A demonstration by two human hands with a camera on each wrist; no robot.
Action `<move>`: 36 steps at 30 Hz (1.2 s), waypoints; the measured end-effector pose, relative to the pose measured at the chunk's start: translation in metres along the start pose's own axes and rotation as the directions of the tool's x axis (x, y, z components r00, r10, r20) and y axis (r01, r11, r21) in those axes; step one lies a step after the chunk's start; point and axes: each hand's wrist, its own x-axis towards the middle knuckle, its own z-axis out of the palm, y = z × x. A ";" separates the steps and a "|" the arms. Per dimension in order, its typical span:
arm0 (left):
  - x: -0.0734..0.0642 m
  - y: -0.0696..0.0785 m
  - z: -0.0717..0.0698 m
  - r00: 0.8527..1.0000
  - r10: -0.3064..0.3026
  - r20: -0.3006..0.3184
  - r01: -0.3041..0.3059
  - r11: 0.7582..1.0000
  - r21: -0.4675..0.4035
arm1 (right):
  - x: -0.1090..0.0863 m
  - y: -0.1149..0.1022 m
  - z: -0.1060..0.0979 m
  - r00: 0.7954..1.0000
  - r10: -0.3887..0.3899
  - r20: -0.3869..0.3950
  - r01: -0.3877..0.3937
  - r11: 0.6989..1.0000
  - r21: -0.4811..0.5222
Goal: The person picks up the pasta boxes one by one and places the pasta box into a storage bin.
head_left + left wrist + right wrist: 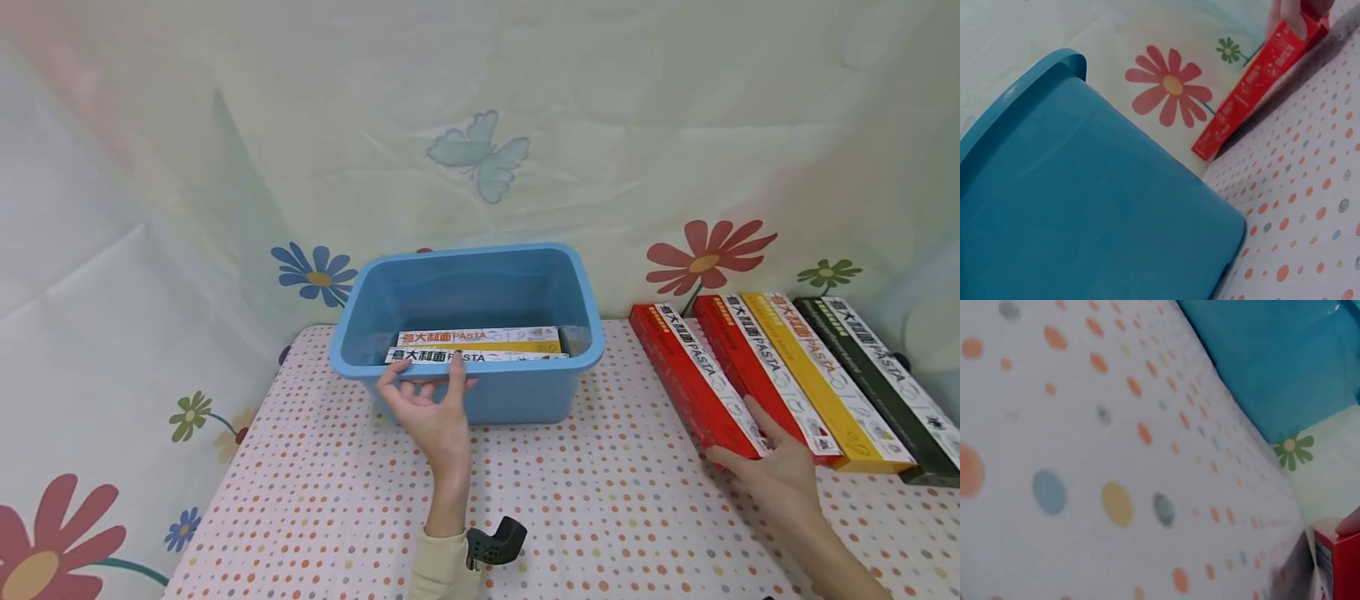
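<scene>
A blue plastic bin (517, 396) stands on the dotted table, holding an orange-lettered pasta box (517, 333) behind a black-lettered one (510, 357). My left hand (435, 421) grips the bin's front rim, with some fingers curled below it on the outside. At the right, my right hand (783, 479) holds the near end of a red pasta box (686, 383), thumb on its left and fingers across its right. The left wrist view shows that red box (1250, 87) with a dark shadow beneath it. In the right wrist view, only its red end (1344, 565) shows.
Right of the held box lie a second red pasta box (765, 375), a yellow one (825, 375) and a dark green one (877, 383), side by side. A flowered cloth backdrop (600, 167) hangs behind the table (585, 517).
</scene>
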 end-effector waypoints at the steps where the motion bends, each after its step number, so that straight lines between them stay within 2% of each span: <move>1: 0.000 0.000 0.000 1.000 -0.001 0.000 0.001 1.000 -0.001 | -0.001 -0.001 -0.003 1.000 0.009 0.008 -0.009 1.000 -0.006; 6: -0.002 0.000 0.001 1.000 -0.002 0.004 0.002 1.000 -0.006 | -0.010 -0.011 -0.018 1.000 0.002 0.026 -0.001 1.000 -0.016; 11: -0.002 0.001 0.002 1.000 -0.003 0.008 0.003 1.000 -0.015 | -0.018 -0.024 -0.040 0.991 -0.130 0.026 0.129 0.991 0.023; 16: -0.001 0.000 0.002 1.000 -0.002 0.017 0.003 1.000 -0.021 | -0.023 -0.044 -0.062 0.952 -0.307 -0.010 0.307 0.951 -0.029; 18: -0.001 0.000 0.001 1.000 -0.001 0.016 0.001 1.000 -0.022 | -0.024 -0.056 -0.069 0.922 -0.387 -0.009 0.386 0.921 -0.058; 20: -0.001 0.000 0.001 1.000 0.001 0.013 -0.001 1.000 -0.021 | -0.023 -0.069 -0.074 0.890 -0.457 0.004 0.457 0.889 -0.043; 24: 0.001 0.000 0.000 1.000 0.002 0.006 -0.002 1.000 -0.010 | -0.018 -0.101 -0.073 0.803 -0.594 0.043 0.596 0.802 -0.046; 28: 0.002 0.000 -0.001 1.000 0.010 0.009 -0.010 1.000 0.019 | -0.011 -0.137 -0.066 0.730 -0.674 0.113 0.682 0.729 -0.051; 33: 0.002 -0.001 -0.002 1.000 0.017 0.019 -0.018 0.999 0.039 | -0.006 -0.184 -0.049 0.635 -0.733 0.245 0.765 0.642 -0.060; 36: 0.001 -0.001 -0.002 1.000 0.011 0.026 -0.012 0.999 0.039 | -0.006 -0.210 -0.037 0.606 -0.716 0.347 0.777 0.626 -0.064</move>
